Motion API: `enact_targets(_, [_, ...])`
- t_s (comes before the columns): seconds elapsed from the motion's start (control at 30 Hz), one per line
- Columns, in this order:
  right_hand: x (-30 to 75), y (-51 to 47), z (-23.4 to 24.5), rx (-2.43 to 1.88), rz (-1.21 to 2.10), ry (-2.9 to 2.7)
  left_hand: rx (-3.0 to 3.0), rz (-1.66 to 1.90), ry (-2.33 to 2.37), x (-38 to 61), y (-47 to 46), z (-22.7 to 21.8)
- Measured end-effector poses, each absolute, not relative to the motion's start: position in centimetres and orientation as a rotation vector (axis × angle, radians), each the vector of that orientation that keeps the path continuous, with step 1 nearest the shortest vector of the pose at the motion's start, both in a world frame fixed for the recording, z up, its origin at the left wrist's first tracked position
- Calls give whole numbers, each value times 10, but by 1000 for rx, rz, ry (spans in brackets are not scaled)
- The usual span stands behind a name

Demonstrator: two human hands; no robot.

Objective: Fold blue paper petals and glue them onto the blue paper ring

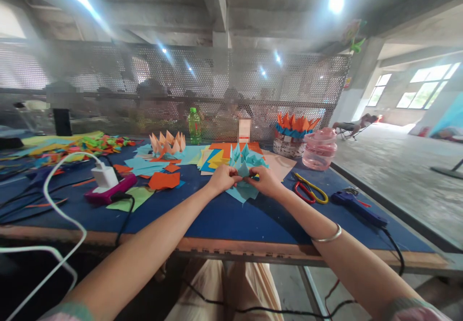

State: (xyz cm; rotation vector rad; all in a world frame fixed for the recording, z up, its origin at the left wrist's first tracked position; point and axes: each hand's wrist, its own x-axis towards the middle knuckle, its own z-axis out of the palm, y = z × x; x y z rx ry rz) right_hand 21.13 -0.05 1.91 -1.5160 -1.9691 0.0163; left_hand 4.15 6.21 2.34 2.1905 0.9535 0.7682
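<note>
My left hand (pixel 222 178) and my right hand (pixel 265 180) meet at the middle of the blue table (pixel 224 217), both pinched closed on a light blue folded paper piece (pixel 245 181). Its pointed folds stand up just behind my fingers, and a flat corner lies below them on the table. A silver bangle (pixel 327 237) circles my right wrist.
Red and yellow scissors (pixel 310 192) and a blue glue gun (pixel 356 207) lie right of my hands. Loose coloured paper sheets (pixel 164 180), a peach paper flower (pixel 167 143), a green bottle (pixel 194 126), a pink jar (pixel 320 148) and an orange paper flower (pixel 294 124) stand behind. A charger on a power strip (pixel 108 186) sits left.
</note>
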Motion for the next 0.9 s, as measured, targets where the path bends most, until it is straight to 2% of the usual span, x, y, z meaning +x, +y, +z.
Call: enact_targets(0.9, [218, -5, 23, -1621, -111, -2032, 2083, 799, 1017, 39, 72, 21])
